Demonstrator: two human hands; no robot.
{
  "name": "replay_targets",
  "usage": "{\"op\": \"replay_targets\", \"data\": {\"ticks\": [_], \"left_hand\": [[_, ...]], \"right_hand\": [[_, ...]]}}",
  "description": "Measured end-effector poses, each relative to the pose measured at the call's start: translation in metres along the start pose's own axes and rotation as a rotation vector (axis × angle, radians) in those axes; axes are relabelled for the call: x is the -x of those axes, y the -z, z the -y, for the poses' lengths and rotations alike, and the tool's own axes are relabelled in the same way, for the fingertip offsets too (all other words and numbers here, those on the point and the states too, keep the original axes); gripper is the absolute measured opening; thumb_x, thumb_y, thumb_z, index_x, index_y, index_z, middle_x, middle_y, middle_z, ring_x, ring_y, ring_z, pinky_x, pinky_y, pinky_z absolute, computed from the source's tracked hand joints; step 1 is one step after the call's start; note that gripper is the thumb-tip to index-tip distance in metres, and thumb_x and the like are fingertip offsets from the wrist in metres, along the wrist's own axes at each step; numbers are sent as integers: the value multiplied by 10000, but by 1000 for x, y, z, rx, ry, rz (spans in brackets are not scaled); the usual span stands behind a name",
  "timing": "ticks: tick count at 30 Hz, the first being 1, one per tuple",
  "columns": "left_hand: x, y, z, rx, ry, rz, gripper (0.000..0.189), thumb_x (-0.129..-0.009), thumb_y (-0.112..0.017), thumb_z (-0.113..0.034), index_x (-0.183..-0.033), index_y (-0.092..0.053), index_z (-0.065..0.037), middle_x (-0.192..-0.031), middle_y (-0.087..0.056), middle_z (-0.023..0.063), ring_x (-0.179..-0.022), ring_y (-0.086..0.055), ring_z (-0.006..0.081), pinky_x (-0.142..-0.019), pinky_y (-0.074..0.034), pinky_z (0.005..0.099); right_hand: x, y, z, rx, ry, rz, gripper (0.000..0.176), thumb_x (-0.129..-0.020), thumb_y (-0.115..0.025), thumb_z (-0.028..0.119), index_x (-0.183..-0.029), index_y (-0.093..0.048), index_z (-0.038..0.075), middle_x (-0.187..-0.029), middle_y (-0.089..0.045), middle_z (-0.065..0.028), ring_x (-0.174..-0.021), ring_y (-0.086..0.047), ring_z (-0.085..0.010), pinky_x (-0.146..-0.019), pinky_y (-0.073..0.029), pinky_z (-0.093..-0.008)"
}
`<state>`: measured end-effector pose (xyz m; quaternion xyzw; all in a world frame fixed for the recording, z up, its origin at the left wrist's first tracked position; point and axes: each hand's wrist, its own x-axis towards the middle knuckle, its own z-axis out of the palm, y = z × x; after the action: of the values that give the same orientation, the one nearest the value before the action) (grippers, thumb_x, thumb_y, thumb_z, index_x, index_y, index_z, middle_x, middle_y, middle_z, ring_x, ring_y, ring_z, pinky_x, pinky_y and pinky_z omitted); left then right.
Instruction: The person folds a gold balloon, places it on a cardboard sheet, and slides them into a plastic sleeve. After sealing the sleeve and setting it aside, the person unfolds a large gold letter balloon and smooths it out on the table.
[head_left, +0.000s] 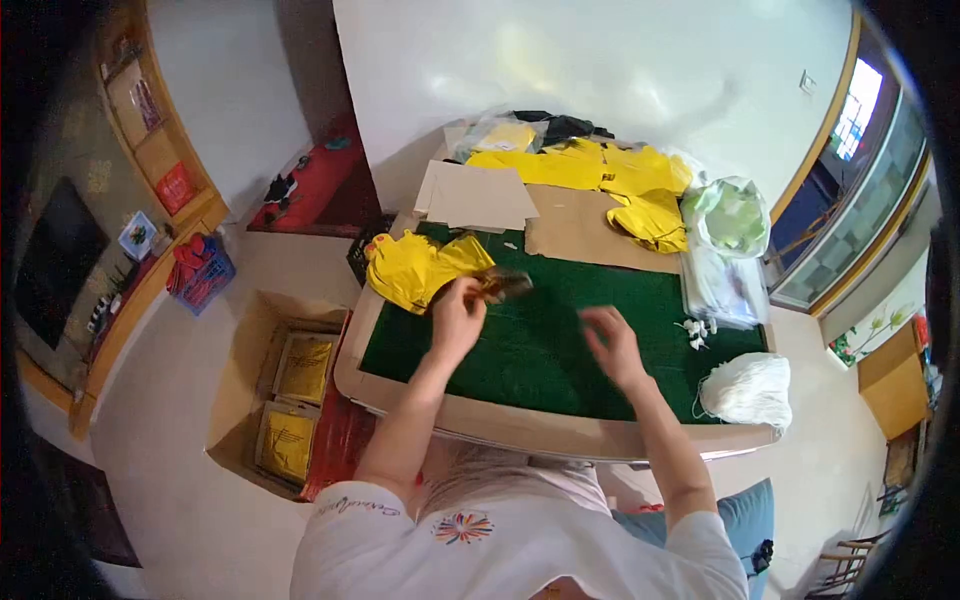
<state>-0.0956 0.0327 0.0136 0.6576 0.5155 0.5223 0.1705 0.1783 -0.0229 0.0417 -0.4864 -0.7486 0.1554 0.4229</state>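
Note:
My left hand (pixel 461 315) is closed on a small dark brown, shiny object (pixel 508 284), blurred by motion, over the left part of the green mat (pixel 540 350). Just beyond it lies a crumpled yellow garment (pixel 412 268), partly behind the hand. Over the mat's middle right, my right hand (pixel 612 345) hovers with fingers spread and nothing in them. A flat beige card sheet (pixel 475 195) rests at the mat's far left edge, beside brown cardboard (pixel 580 225).
More yellow garments (pixel 630 170) lie along the back. On the right are a plastic bag (pixel 728 215), white string (pixel 748 390) and small white pieces (pixel 697 332). An open carton (pixel 240 400) with yellow packages (pixel 288 440) stands on the floor at left.

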Motion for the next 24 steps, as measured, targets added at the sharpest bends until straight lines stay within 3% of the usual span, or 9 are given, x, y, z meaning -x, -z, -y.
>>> {"op": "replay_targets", "data": {"ticks": [3,4,7,9,12,16,18,22,24], "left_hand": [[18,2,-14,-100,-138,41,306,-821,-590,-8,-1126,-579,-25,-1013,-643,161,-948,-629,324,-785,-508,365],[17,1,-10,-111,-192,40,304,-823,-588,-2,-1126,-581,-28,-1012,-639,160,-947,-625,326,-783,-505,363],[15,8,-20,-53,-306,-10,234,-808,-609,-23,-1041,-614,-30,-944,-638,159,-858,-616,342,-741,-496,395],[12,5,-23,27,-391,-127,163,-860,-630,-119,-985,-626,-13,-857,-641,152,-754,-624,326,-657,-486,374],[14,6,-5,120,-125,-54,167,-887,-620,-152,-940,-624,5,-742,-627,155,-649,-619,305,-571,-450,349],[11,7,3,285,-144,-203,199,-911,-604,-181,-899,-623,16,-643,-587,144,-542,-575,233,-518,-406,326],[13,16,3,254,117,-27,161,-937,-569,-138,-952,-612,17,-715,-561,11,-656,-470,64,-596,-415,251],[13,16,-2,389,138,-109,151,-928,-579,-121,-942,-618,23,-710,-559,1,-642,-464,54,-574,-399,236],[11,15,-6,491,-49,-256,146,-901,-611,-119,-883,-626,25,-652,-579,71,-568,-474,100,-534,-390,266]], "right_hand": [[-50,-24,37,5,179,7,287,-790,-648,4,-1072,-602,37,-1019,-593,-139,-938,-600,-307,-821,-493,-356],[-63,-33,39,50,270,-1,298,-782,-656,-5,-1070,-591,27,-1021,-596,-126,-898,-621,-258,-808,-501,-325],[-90,-59,29,-111,77,280,207,-764,-709,80,-937,-614,18,-888,-604,-131,-854,-594,-315,-749,-489,-374],[-98,-64,41,-110,149,264,199,-758,-720,93,-903,-606,18,-852,-598,-125,-820,-591,-302,-723,-485,-372],[-105,-77,48,-145,222,235,192,-750,-737,112,-834,-592,18,-789,-578,-119,-757,-583,-278,-665,-474,-362],[-106,-83,54,-143,256,233,138,-776,-720,95,-815,-616,12,-761,-574,-117,-722,-573,-275,-635,-466,-348],[-106,-82,55,-134,289,218,141,-773,-725,87,-846,-632,10,-756,-572,-115,-730,-578,-266,-635,-468,-347],[-105,-84,57,-151,262,227,150,-778,-719,77,-873,-628,5,-780,-571,-112,-738,-578,-255,-640,-469,-337],[-104,-87,68,-238,303,177,137,-796,-698,60,-885,-614,-2,-817,-569,-116,-739,-576,-248,-636,-464,-332]]}}
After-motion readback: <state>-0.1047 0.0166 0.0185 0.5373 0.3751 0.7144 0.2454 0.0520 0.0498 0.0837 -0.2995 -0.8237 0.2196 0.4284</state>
